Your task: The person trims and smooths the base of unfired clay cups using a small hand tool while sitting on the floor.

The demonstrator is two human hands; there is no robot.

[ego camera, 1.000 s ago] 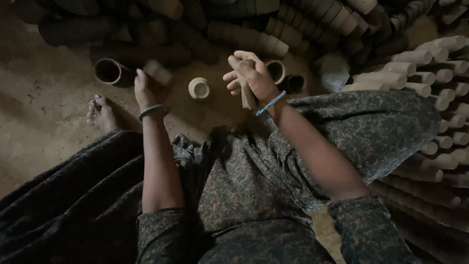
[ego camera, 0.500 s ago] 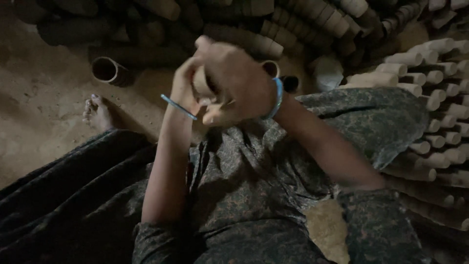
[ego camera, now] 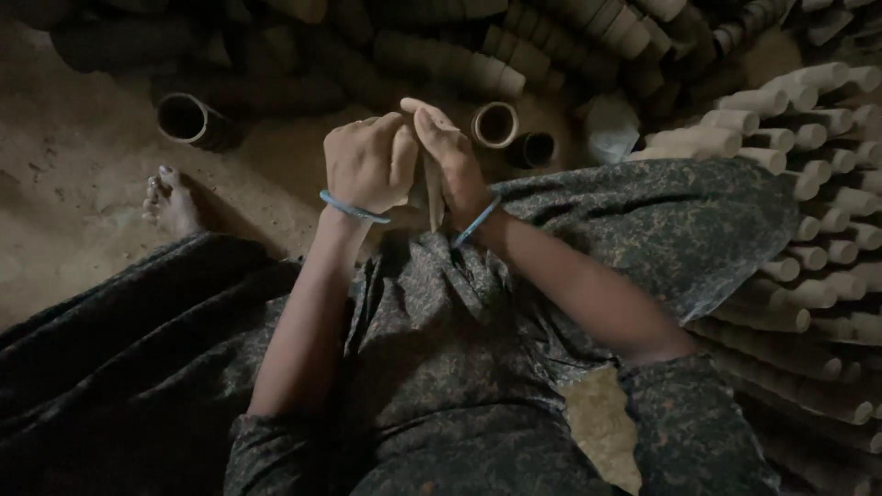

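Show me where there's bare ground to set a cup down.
Bare dirt floor lies left, between the foot and the lone dark cup. The cup stacks on the right and the dark pile along the top are crowded.

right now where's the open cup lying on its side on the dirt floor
In the head view, the cup on its side lies upper left on the dirt floor, above the bare foot, left of the left hand.

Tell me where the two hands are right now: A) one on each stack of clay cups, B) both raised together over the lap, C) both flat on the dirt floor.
B: the left hand and right hand meet above the patterned dark cloth lap.
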